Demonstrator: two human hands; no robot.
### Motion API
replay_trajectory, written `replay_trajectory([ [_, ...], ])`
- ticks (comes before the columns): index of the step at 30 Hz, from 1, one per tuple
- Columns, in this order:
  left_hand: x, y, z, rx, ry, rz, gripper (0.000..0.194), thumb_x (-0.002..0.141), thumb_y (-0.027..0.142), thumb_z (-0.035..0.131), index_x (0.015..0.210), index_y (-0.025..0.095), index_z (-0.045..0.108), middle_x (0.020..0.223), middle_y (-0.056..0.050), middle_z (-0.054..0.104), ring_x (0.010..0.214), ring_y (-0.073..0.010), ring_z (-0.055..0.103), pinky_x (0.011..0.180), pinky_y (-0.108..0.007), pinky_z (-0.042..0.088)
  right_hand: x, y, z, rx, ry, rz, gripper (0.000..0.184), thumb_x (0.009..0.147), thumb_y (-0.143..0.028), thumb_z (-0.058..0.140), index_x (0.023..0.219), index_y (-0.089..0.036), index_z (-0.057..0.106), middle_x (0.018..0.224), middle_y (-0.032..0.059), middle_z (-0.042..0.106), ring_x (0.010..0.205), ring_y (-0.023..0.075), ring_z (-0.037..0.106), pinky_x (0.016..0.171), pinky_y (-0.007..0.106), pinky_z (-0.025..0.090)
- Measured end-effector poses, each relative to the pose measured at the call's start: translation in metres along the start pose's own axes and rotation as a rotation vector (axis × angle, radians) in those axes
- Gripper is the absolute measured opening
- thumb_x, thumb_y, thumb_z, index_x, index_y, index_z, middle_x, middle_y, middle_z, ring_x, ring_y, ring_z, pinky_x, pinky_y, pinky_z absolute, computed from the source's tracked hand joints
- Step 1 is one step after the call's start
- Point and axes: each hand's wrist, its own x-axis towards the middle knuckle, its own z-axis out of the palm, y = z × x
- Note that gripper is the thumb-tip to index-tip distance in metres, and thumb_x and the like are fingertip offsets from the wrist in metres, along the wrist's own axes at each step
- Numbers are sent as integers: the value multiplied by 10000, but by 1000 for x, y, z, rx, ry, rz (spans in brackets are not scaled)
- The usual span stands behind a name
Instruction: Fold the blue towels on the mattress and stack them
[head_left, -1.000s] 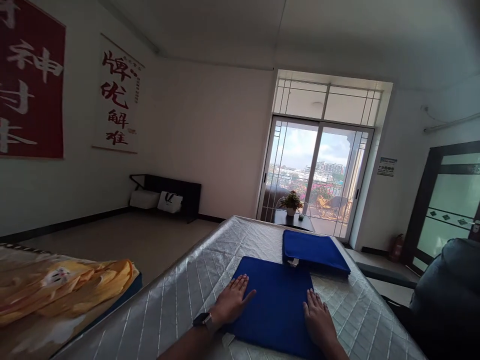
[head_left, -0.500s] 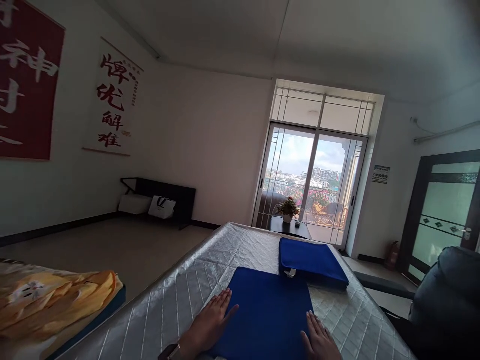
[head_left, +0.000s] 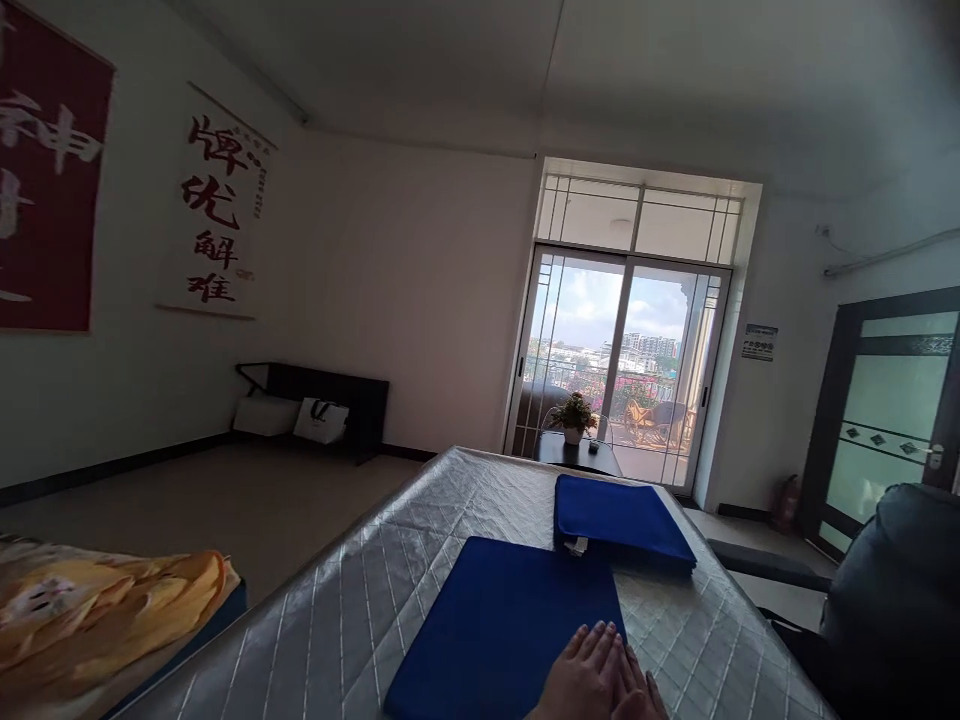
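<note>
A flat blue folded cloth (head_left: pixel 487 630) lies on the silver quilted table cover (head_left: pixel 345 590) in front of me. My left hand (head_left: pixel 581 675) rests flat on the cloth's right side, fingers stretched out. Close against it, at the cloth's right edge, is my right hand (head_left: pixel 637 692), also with straight fingers and partly hidden behind the left. Neither hand grips anything. Beyond this cloth sits a thicker stack of blue folded cloth (head_left: pixel 626 525) with a small white tag at its near corner.
On the left is a yellow patterned cloth (head_left: pixel 127 610) on another surface. A dark padded chair (head_left: pixel 892 590) stands at the right edge. Past the table are a small black table with a potted plant (head_left: pixel 574 415) and a sliding glass door (head_left: pixel 622 360).
My left hand has moved right across the blue cloth, from its left edge to beside my right hand. My right hand has stayed near the right edge. The view has shifted slightly.
</note>
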Motion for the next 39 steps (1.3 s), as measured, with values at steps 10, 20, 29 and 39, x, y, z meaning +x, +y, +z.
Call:
replay_trajectory([
  [10, -71, -14, -66, 57, -60, -272, 757, 1020, 664, 169, 1596, 190, 301, 1646, -79, 268, 1541, -259, 226, 1277, -468, 165, -40, -22, -48, -69, -147, -17, 621, 987, -326, 209, 1559, -204, 418, 1663, 35, 204, 1544, 254, 156, 1241, 510, 215],
  [20, -161, -110, -122, 180, -18, -512, 709, 1020, 650, 283, 1607, 257, 237, 1668, -40, 214, 1542, -263, 232, 1264, -458, 196, -35, -8, -38, 37, -191, -23, 583, 953, -360, 338, 1508, -302, 503, 1646, -12, 263, 1529, 246, 141, 1248, 532, 219],
  [29, -170, -105, -121, 199, -6, -505, 743, 1026, 650, 272, 1603, 189, 194, 1666, -77, 186, 1534, -300, 240, 1254, -483, 236, -35, 19, -25, 86, -183, -3, 636, 974, -494, 296, 1555, -265, 417, 1618, -15, 313, 1501, 254, 270, 1225, 506, 285],
  [39, -139, -44, -134, 246, 34, -77, 632, 1059, 517, 376, 1617, 288, 187, 1627, -43, 336, 1472, -244, 390, 1189, -408, 390, -45, 4, -49, 82, -162, 6, 665, 992, -495, 310, 1567, -169, 388, 1625, 46, 281, 1508, 267, 270, 1221, 502, 299],
])
